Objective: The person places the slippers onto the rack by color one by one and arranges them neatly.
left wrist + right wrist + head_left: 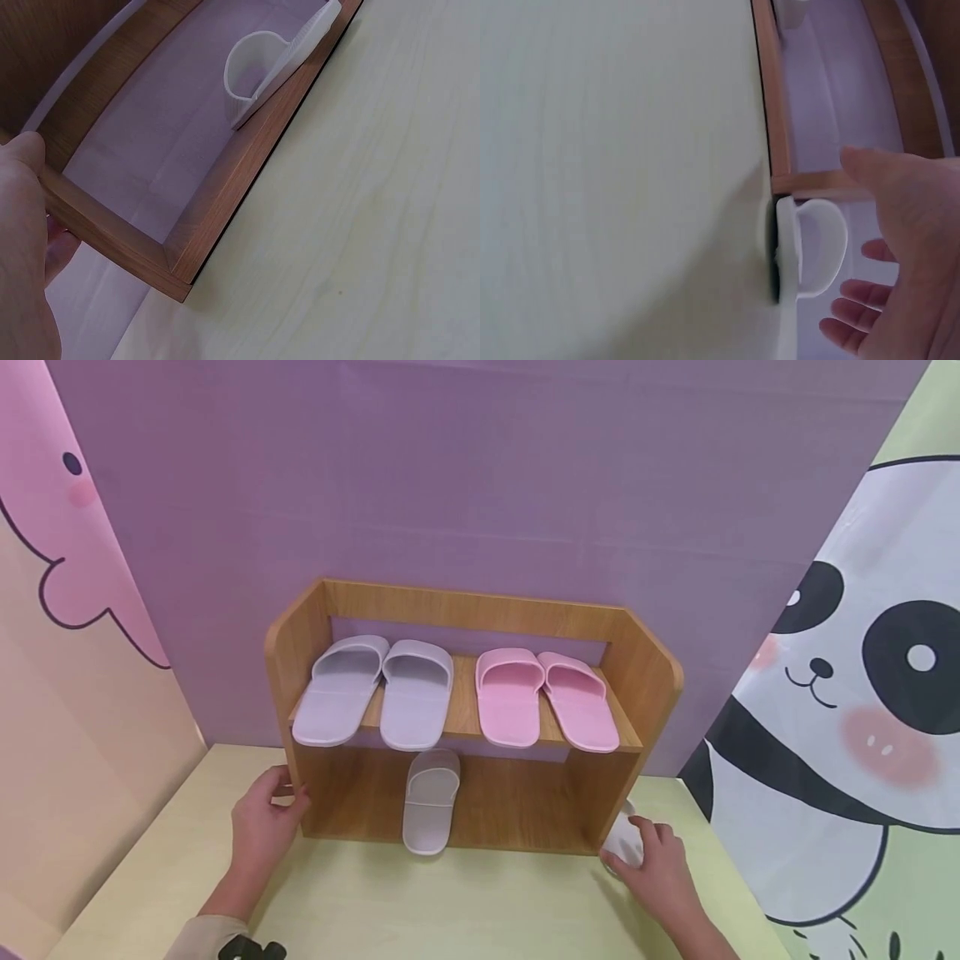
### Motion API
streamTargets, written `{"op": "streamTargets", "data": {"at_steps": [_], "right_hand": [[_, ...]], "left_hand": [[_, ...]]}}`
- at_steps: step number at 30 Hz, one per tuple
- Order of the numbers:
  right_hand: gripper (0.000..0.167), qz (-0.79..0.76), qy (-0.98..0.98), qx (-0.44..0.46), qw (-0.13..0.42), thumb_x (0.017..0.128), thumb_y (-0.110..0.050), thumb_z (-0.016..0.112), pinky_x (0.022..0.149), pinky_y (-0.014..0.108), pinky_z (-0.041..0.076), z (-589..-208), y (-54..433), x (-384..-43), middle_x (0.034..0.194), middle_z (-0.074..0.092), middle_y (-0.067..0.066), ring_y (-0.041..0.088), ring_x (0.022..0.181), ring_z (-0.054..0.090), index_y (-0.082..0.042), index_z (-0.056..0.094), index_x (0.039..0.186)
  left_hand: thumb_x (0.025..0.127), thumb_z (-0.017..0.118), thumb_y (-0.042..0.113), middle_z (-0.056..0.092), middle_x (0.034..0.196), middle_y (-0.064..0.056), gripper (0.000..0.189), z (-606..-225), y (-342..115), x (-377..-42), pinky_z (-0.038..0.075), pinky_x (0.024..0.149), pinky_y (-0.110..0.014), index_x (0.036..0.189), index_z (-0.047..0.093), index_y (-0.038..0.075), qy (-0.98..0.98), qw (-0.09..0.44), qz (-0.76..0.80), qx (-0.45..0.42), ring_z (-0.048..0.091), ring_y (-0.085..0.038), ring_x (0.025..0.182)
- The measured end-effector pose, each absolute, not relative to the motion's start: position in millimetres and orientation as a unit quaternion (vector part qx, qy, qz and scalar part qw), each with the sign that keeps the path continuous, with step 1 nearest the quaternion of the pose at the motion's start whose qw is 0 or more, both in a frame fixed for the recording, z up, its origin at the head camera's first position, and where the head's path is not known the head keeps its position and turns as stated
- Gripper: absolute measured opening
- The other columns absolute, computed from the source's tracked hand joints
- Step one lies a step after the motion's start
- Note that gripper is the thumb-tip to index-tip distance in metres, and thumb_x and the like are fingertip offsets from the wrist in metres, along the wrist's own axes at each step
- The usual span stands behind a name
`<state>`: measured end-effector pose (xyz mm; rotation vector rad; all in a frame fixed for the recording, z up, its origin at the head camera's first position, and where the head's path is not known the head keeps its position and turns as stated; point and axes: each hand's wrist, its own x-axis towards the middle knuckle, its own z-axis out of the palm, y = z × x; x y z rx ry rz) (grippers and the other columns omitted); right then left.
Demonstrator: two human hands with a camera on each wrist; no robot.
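A small wooden shoe rack stands on the table against the purple backdrop. My left hand grips its left side panel, thumb at the front edge and fingers behind, as the left wrist view shows. My right hand is at the rack's right side, around a white slipper on the table. In the right wrist view, its fingers are spread apart, and the thumb overlaps the panel's edge; whether it touches cannot be told. A single off-white slipper sits on the lower shelf, its toe overhanging the front.
On the upper shelf are a pair of pale lavender slippers at left and a pair of pink slippers at right. The pale table extends in front. Cartoon-printed panels flank it, with a panda at right.
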<state>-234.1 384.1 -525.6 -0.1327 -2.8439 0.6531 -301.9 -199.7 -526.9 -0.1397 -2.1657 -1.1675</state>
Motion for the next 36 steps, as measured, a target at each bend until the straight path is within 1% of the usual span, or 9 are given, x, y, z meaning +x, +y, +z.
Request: {"op": "streamTargets", "data": {"at_steps": [5, 10, 15, 19, 22, 26, 31, 36], "right_hand": [[0.091, 0.205, -0.974, -0.047, 0.078, 0.093, -0.054, 0.086, 0.107, 0.074, 0.047, -534, 392, -236, 0.146, 0.045, 0.040, 0.059, 0.136, 0.044, 0.001, 0.050, 0.155], [0.090, 0.208, -0.975, -0.052, 0.064, 0.092, -0.054, 0.086, 0.107, 0.074, 0.046, -541, 397, -239, 0.146, 0.043, 0.043, 0.061, 0.137, 0.042, 0.001, 0.053, 0.156], [0.086, 0.204, -0.976, -0.044, 0.061, 0.094, -0.053, 0.084, 0.107, 0.073, 0.045, -545, 399, -245, 0.144, 0.048, 0.042, 0.060, 0.136, 0.043, 0.000, 0.057, 0.155], [0.091, 0.193, -0.979, -0.046, 0.050, 0.092, -0.060, 0.083, 0.105, 0.072, 0.046, -547, 399, -251, 0.141, 0.051, 0.042, 0.059, 0.134, 0.044, 0.000, 0.057, 0.155], [0.091, 0.186, -0.980, -0.045, 0.048, 0.091, -0.063, 0.083, 0.104, 0.071, 0.046, -547, 399, -253, 0.138, 0.054, 0.039, 0.057, 0.132, 0.045, 0.000, 0.061, 0.152], [0.083, 0.190, -0.980, -0.036, 0.055, 0.091, -0.059, 0.085, 0.102, 0.067, 0.047, -546, 399, -254, 0.132, 0.058, 0.033, 0.053, 0.129, 0.047, 0.000, 0.066, 0.147], [0.075, 0.205, -0.977, -0.044, 0.048, 0.092, -0.048, 0.087, 0.098, 0.066, 0.048, -542, 396, -254, 0.127, 0.056, 0.035, 0.054, 0.125, 0.047, 0.002, 0.067, 0.143], [0.078, 0.204, -0.976, -0.055, 0.044, 0.090, -0.053, 0.088, 0.098, 0.067, 0.049, -542, 396, -255, 0.126, 0.057, 0.035, 0.055, 0.125, 0.047, 0.002, 0.067, 0.142]], "left_hand": [[0.092, 0.081, -0.003, 0.080, 0.111, -0.013, 0.029, -526, -198, -302, 0.048, 0.071, -0.003, 0.119, 0.074, 0.005, -0.827, 0.335, -0.448, -0.051, 0.079, -0.034, 0.095], [0.092, 0.081, -0.004, 0.080, 0.113, -0.013, 0.031, -525, -197, -301, 0.051, 0.073, -0.008, 0.121, 0.074, 0.006, -0.832, 0.333, -0.440, -0.052, 0.079, -0.034, 0.097], [0.092, 0.081, -0.004, 0.079, 0.113, -0.013, 0.032, -525, -198, -301, 0.053, 0.073, -0.009, 0.122, 0.074, 0.006, -0.835, 0.329, -0.438, -0.047, 0.079, -0.034, 0.098], [0.093, 0.081, -0.002, 0.079, 0.114, -0.013, 0.032, -528, -200, -302, 0.052, 0.074, -0.009, 0.123, 0.073, 0.006, -0.841, 0.325, -0.430, -0.045, 0.078, -0.033, 0.100], [0.093, 0.081, -0.002, 0.078, 0.114, -0.013, 0.032, -529, -201, -303, 0.053, 0.074, -0.011, 0.123, 0.072, 0.006, -0.842, 0.325, -0.427, -0.047, 0.078, -0.033, 0.100], [0.092, 0.081, -0.003, 0.078, 0.112, -0.012, 0.031, -529, -200, -303, 0.053, 0.073, -0.010, 0.121, 0.072, 0.005, -0.839, 0.330, -0.429, -0.048, 0.078, -0.034, 0.098], [0.091, 0.081, -0.005, 0.078, 0.109, -0.012, 0.030, -529, -200, -303, 0.051, 0.073, -0.006, 0.119, 0.073, 0.004, -0.835, 0.335, -0.433, -0.049, 0.078, -0.033, 0.097], [0.092, 0.081, -0.003, 0.078, 0.110, -0.012, 0.031, -529, -199, -303, 0.050, 0.073, -0.005, 0.120, 0.073, 0.005, -0.835, 0.332, -0.437, -0.048, 0.078, -0.033, 0.098]]}}
